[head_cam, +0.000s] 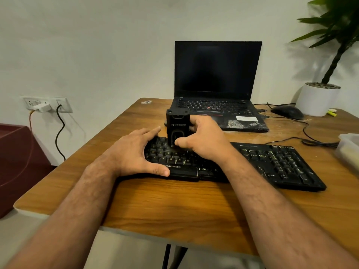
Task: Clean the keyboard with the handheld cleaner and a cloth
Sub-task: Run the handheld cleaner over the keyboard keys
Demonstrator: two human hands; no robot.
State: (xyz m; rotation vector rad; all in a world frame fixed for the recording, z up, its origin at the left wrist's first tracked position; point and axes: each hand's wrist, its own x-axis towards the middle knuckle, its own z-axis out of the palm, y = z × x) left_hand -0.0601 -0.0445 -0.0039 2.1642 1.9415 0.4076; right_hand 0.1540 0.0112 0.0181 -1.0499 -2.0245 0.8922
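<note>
On a wooden desk (174, 206) set against a pale wall, seen from the head camera, a person works over a black keyboard (272, 162) that lies slantwise across the middle of the tabletop. Right hand (204, 141) grips a black handheld cleaner (177, 125), fingers wrapped behind its body and thumb pressed to its front, holding it upright with its lower end down on the keys at the keyboard's left half. Left hand (134, 152) lies flat over the keyboard's left end, fingers straight and spread across the keys, thumb resting on the front edge beside the printed brand name. Behind the cleaner an open laptop (217, 74) stands with a dark screen, its palm rest marked with scuffs and a white label. To its right sit a black mouse (287, 112), a trailing black cable (305, 131) and a white pot with a green plant (320, 98). A pale plastic container (349, 148) shows at the right edge. On the wall at left, a socket panel (46, 104) holds a white plug. No cloth can be made out.
</note>
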